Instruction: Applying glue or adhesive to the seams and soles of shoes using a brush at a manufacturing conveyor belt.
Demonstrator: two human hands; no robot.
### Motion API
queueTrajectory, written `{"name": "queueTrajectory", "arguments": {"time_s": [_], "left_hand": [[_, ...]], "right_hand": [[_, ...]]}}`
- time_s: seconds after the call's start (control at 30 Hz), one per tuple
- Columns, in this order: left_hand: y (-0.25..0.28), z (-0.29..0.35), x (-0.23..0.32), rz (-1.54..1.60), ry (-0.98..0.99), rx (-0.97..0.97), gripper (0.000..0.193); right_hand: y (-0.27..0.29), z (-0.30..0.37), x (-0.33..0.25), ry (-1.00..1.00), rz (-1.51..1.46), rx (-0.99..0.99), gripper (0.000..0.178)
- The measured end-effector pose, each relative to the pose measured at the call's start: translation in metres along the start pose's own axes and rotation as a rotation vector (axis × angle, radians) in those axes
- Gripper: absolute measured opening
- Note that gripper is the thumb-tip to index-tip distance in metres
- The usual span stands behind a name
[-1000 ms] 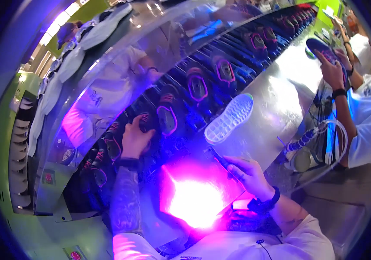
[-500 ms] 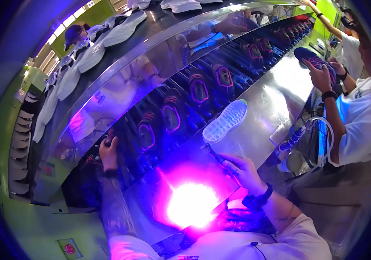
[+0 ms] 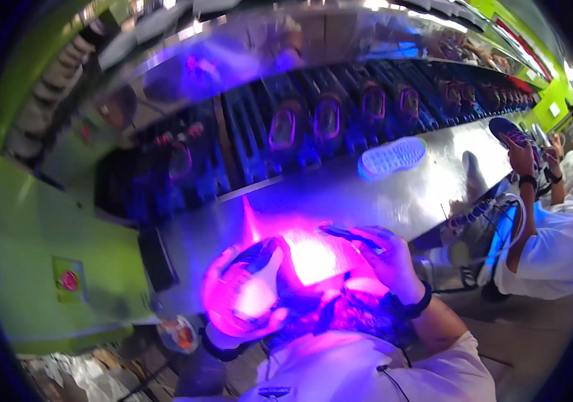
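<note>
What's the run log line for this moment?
left hand: holds shoe | right hand: holds brush | sole: lies on bench

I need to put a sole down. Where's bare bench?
Free: the steel bench between the white sole and the purple lamp glow. Crowded: around both hands, left and right, and the rack of moulds behind.

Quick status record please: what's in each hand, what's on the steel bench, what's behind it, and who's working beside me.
left hand: holds a shoe part, washed out by pink glare
right hand: grips a thin dark tool, tip toward the glare
lamp glow: bright pink-white patch between the hands
bench: steel; one sole lies on it, tread up
behind bench: conveyor carrying a row of shoes
right side: co-worker in white, holding up a shoe
</note>
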State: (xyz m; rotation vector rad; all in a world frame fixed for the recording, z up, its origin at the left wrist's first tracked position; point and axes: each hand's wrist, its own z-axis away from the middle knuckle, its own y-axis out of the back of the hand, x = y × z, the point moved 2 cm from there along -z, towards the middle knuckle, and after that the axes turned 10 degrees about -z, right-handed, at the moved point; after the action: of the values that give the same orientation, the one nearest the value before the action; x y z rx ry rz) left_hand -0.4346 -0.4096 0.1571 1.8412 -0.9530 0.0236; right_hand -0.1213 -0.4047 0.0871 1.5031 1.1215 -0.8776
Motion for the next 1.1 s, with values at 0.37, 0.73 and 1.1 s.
{"name": "queueTrajectory", "arguments": {"time_s": [0.37,0.73,1.1], "left_hand": [[-0.08,0.15,0.032,0.079,-0.503,0.034,0.037],[-0.061,0.13,0.027,-0.171,-0.756,-0.075,0.056],[-0.059,0.141,0.029,-0.065,-0.611,-0.054,0.092]], "right_hand": [[-0.06,0.008,-0.006,-0.161,-0.055,-0.03,0.03],[-0.05,0.015,0.001,-0.393,-0.056,-0.158,0.032],[-0.057,0.064,-0.025,-0.461,-0.155,-0.187,0.035]]}}
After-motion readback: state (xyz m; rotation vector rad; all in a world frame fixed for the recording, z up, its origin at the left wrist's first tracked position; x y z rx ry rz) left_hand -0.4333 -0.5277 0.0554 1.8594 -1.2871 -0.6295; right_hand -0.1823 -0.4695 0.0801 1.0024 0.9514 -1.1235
